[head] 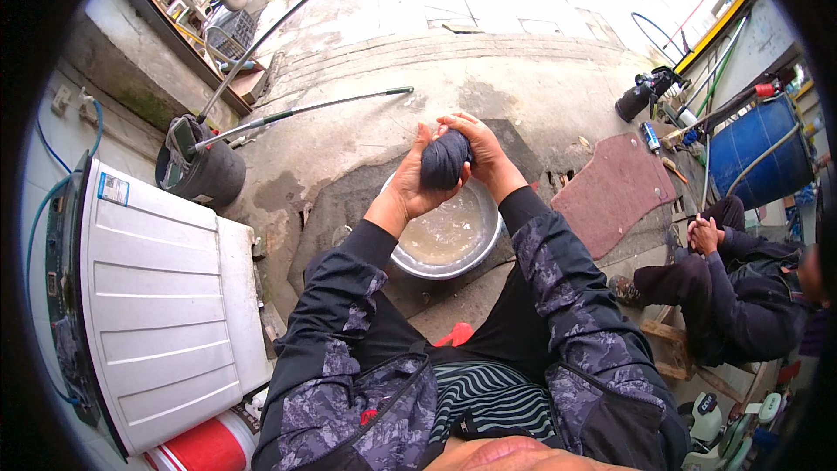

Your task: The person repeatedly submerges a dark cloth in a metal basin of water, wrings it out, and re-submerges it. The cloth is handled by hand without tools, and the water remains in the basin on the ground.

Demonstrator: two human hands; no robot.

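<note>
Between my two palms sits a bunched-up dark cloth (442, 163), squeezed into a tight ball. My left hand (409, 180) cups it from the left and below, fingers curled under. My right hand (480, 147) presses on its right side, with the fingertips of both hands close together at the top. Under the cloth stands a round metal basin (437, 270), partly hidden by my hands and forearms. Cloudy, brownish water (438, 232) with some froth fills part of it. A dark mat (346, 209) lies beneath the basin.
On the left are a white washing machine (157, 294) and a dark bucket (222, 176) with a mop (261, 121). To the right lie a reddish floor mat (611, 190) and a blue barrel (752, 150). A seated person (726, 294) clasps their hands at the right.
</note>
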